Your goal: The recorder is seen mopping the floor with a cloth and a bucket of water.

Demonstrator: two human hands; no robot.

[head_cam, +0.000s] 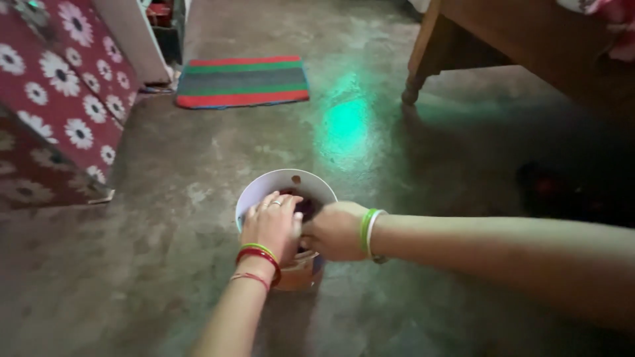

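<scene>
A round white bowl [288,180] sits on the concrete floor, with something dark inside it. My left hand [270,225], with a ring and red and green bangles at the wrist, reaches into the bowl with fingers bent over the dark contents. From the right, my right hand [336,230] with green and white bangles comes in and meets the left one over the bowl. Both hands cover the contents, so what they grip is hidden. A brown pot-like object [301,272] shows just below the hands.
A red, green and grey striped mat [242,80] lies on the floor further back. A red cloth with white flowers [59,99] hangs at the left. A wooden furniture leg [418,63] stands at the upper right. A green light patch [345,122] glows on the floor.
</scene>
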